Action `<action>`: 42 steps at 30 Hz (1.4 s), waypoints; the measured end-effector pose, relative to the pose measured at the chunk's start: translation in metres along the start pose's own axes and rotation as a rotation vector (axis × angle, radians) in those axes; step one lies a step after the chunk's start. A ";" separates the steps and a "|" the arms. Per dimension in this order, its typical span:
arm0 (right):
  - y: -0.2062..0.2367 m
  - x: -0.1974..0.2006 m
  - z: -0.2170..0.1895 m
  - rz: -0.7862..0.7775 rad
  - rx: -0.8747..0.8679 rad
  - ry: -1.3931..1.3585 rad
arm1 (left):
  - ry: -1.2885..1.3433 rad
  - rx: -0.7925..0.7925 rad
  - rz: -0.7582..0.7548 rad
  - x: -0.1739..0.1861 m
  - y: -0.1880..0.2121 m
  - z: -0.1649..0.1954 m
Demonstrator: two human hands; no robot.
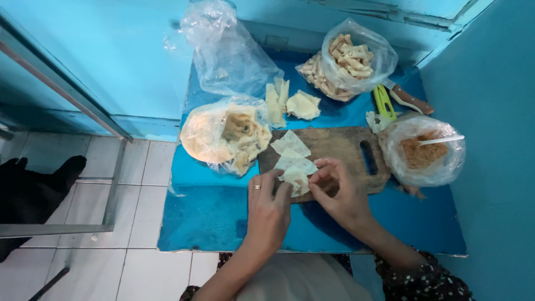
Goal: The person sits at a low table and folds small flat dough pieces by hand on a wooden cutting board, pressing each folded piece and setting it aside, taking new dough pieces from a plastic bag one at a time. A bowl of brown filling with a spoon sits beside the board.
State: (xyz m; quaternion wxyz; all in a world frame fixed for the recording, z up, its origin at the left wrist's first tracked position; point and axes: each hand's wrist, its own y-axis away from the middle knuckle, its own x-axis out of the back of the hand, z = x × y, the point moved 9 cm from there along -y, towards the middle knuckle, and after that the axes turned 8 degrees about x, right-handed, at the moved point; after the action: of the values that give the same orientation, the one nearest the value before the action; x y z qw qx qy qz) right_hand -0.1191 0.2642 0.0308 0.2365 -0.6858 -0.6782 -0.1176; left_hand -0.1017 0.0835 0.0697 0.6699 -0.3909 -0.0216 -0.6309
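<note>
While both hands meet over the board, the scene reads as follows.

Left hand: the left hand (pixel 268 203), a ring on one finger, pinches the near-left edge of a pale wrapper piece (pixel 296 179) between fingertips; fingers narrow, closed on the sheet.

Right hand: the right hand (pixel 340 192) grips the same piece from the right, fingertips curled onto its edge, also narrow.

Held item position: the wrapper piece sits at the front edge of the wooden cutting board (pixel 340 156), touching a small stack of flat wrappers (pixel 291 150) just behind it.

Board position: centred on the blue table (pixel 217 217), handle slot toward the right.

Left of board: an open plastic bag of crumpled dough skins (pixel 225 136), touching the board's left end.

Rear: an empty-looking clear bag (pixel 225 53), loose folded skins (pixel 292 103), and a bag of rolled sticks (pixel 348 61).

Right: a bag of brown filling (pixel 423 153) with a white spoon (pixel 443 139) in it; a green peeler (pixel 383 103) and a knife (pixel 411 99) beside it.

Risk, tearing: the thin sheet is judged likely to split if both hands pull apart.

Risk, sticking: contact with the stack could lift a second sheet.

Risk, drop: the piece overhangs the board's front edge and could slip onto the table.
</note>
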 end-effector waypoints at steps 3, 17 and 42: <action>0.001 -0.006 0.001 -0.031 0.103 -0.148 | -0.018 -0.016 -0.007 0.000 0.000 0.001; 0.005 -0.008 -0.058 -0.044 0.684 0.456 | -0.223 -0.110 -0.067 -0.001 0.004 0.008; -0.043 -0.021 -0.062 -0.316 0.509 0.285 | -0.198 0.000 -0.063 -0.011 -0.024 -0.005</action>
State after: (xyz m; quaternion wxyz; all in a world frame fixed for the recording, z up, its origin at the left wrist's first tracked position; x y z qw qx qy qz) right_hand -0.1529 0.2142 0.0805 0.4715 -0.4674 -0.7441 -0.0742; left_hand -0.1271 0.0925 0.0722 0.6444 -0.4506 -0.0999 -0.6097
